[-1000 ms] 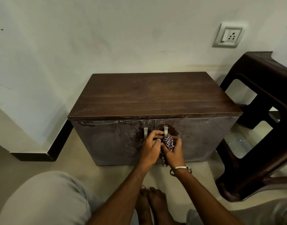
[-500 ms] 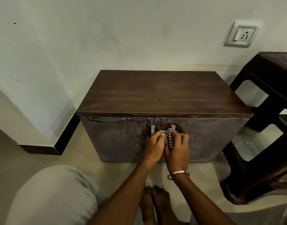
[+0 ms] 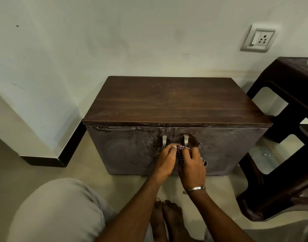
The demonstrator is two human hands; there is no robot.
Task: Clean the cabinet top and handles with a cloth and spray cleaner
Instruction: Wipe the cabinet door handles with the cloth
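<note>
Checked cloth [image 3: 181, 151] mostly hidden between both hands.

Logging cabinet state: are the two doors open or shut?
Shut. Both cabinet doors lie flush, meeting at a thin centre seam between the two handles.

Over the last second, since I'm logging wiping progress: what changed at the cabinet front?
The right hand turned palm-down over the checked cloth and pressed it lower beside the right metal handle. The left hand kept pinching the cloth's edge. The dark wooden cabinet and both doors stayed shut.
</note>
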